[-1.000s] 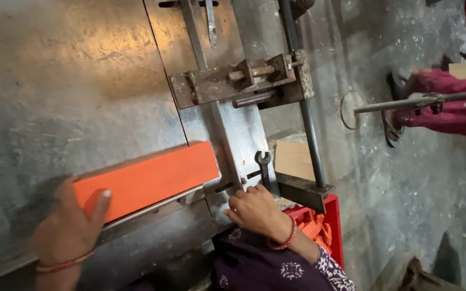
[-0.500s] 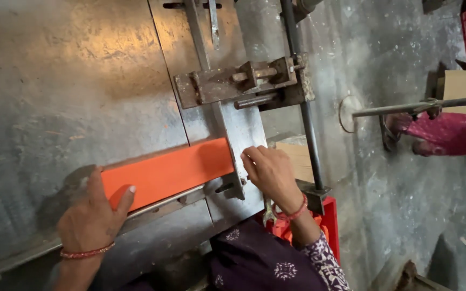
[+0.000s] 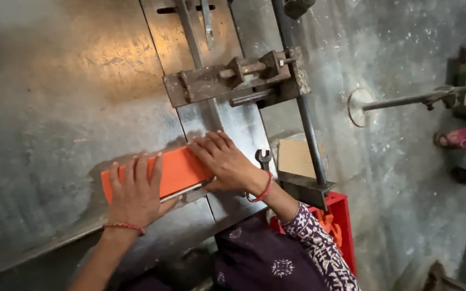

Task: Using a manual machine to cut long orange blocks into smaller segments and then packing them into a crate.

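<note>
A flat orange strip of card or plastic lies on the grey metal machine bed. My left hand presses flat on the strip's left end, fingers spread. My right hand lies flat over its right end, beside a metal rail that runs along the strip's near edge. Just beyond my right hand stands a rusty clamp block mounted on a steel plate.
A small spanner lies right of my right wrist. A red crate holding orange pieces sits below the bed edge. A long steel lever sticks out at the right, near another person's pink-clad leg.
My right hand left the spanner area and came to rest on the strip's right end. My left hand slid from the strip's end onto its top. The strip now lies further right, under both hands.
</note>
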